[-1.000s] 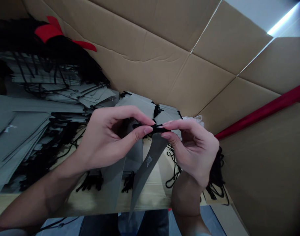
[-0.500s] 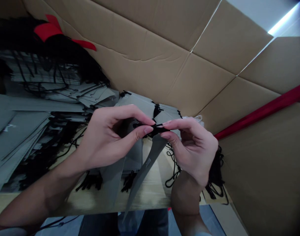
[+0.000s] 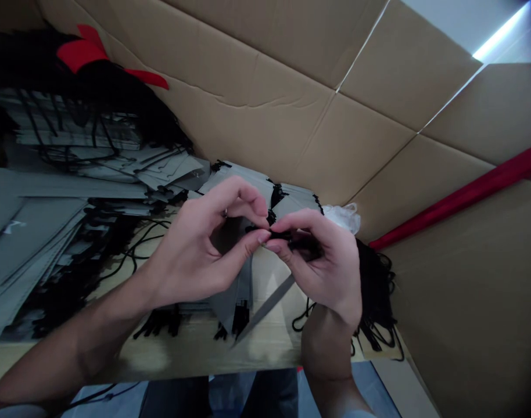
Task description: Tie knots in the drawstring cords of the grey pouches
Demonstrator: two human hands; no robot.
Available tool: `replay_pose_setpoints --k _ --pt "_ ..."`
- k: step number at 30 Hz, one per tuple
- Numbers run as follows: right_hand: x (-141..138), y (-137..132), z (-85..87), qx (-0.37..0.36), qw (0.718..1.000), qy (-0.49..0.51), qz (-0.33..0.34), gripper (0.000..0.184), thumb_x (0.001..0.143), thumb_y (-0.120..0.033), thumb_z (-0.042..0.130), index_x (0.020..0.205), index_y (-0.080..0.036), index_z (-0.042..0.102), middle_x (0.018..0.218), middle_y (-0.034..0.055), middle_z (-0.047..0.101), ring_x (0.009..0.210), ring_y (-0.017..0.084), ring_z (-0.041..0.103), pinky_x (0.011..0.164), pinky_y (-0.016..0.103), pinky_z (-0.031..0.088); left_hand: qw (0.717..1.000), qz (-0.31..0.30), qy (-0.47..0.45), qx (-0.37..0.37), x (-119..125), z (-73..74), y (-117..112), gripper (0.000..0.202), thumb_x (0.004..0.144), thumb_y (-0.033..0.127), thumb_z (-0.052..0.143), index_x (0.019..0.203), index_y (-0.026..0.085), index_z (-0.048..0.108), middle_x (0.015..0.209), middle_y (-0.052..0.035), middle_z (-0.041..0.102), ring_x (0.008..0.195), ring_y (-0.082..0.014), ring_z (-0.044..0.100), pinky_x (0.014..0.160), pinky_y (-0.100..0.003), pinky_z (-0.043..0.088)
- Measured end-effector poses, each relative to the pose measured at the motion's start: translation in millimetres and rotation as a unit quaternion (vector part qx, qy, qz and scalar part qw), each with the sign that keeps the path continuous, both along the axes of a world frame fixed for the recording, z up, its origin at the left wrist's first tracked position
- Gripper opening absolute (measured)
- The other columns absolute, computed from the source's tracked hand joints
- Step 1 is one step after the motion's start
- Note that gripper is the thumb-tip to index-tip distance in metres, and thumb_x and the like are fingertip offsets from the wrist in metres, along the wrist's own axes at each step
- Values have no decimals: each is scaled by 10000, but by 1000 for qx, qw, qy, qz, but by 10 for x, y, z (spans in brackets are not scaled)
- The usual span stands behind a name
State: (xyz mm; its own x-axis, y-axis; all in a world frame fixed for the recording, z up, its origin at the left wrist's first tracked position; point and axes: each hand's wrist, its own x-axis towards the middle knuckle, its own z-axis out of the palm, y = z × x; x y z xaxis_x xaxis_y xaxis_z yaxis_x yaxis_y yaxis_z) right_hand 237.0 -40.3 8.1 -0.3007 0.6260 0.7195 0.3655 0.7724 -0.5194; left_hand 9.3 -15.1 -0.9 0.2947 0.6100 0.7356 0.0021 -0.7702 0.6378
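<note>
My left hand (image 3: 196, 249) and my right hand (image 3: 329, 264) meet over the middle of the table, thumbs and forefingers pinched together. Between their fingertips runs a short stretch of black cord (image 3: 281, 235), partly covered by the fingers. Below my right hand hangs a grey sheet (image 3: 265, 309), seen nearly edge-on; how it joins the cord is hidden. Under my left hand lie more grey sheets (image 3: 244, 273) with black cord ends (image 3: 240, 318) at their lower edge.
Piles of grey corded sheets (image 3: 43, 232) fill the left side, with a black cord bundle tied in red (image 3: 82, 55) on top. Another black cord bundle (image 3: 374, 290) and a clear plastic bag (image 3: 344, 217) lie right. Cardboard walls (image 3: 257, 75) rise behind the table (image 3: 182, 354).
My right hand has shifted left and its fingertips now touch those of my left. The left fingers have lifted and curled. The hanging sheet has swung and shows narrower.
</note>
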Motion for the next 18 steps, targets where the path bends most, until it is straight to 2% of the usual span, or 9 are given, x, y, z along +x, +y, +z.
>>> replay_pose_setpoints --k 3,5,7,10,13,15,18 --pt "16 11 -9 -2 1000 -18 0 208 1071 -236 913 1246 -296 817 1085 0 874 804 156 772 721 286 664 999 33 37 11 -17 -8 -2 206 1109 223 755 1279 270 648 1119 1 796 1017 -168 817 813 -287 624" --pt "25 11 -14 4 1000 -16 -9 160 1086 -267 903 1219 -298 819 1054 0 870 780 158 754 688 292 642 995 38 88 42 -34 23 13 163 1147 252 698 1302 248 647 1146 -20 797 989 -178 790 775 -304 589" --pt "27 10 -19 -1 1000 -7 -10 161 1076 -291 922 1192 -288 811 1005 -10 852 748 147 729 646 274 603 984 26 158 84 -48 70 38 78 1191 249 608 1216 225 678 1049 -15 779 911 -180 723 767 -324 543" --pt "16 10 -20 -14 1000 8 2 164 1075 -287 918 1194 -273 805 990 -10 840 747 136 722 640 259 586 969 2 215 125 -52 122 68 272 1197 177 507 958 218 630 820 19 653 795 -174 608 762 -341 475" --pt "-8 8 -8 -15 999 32 31 144 1096 -226 868 1226 -274 827 1034 4 867 771 133 749 669 256 611 971 -5 199 134 -44 121 72 309 1166 120 478 880 225 530 778 33 596 747 -155 569 764 -341 451" --pt "-29 9 7 -16 997 56 53 138 1080 -204 887 1192 -271 841 991 -7 872 734 121 759 642 236 610 974 -14 184 131 -43 108 68 319 1162 104 471 870 227 508 763 42 569 721 -145 541 771 -341 449" --pt "-70 18 24 -39 992 100 68 160 1017 -283 986 1076 -253 841 885 -14 859 630 120 750 541 210 590 982 -54 147 104 -54 103 67 332 1182 133 521 864 229 533 732 46 548 676 -140 503 744 -340 449"
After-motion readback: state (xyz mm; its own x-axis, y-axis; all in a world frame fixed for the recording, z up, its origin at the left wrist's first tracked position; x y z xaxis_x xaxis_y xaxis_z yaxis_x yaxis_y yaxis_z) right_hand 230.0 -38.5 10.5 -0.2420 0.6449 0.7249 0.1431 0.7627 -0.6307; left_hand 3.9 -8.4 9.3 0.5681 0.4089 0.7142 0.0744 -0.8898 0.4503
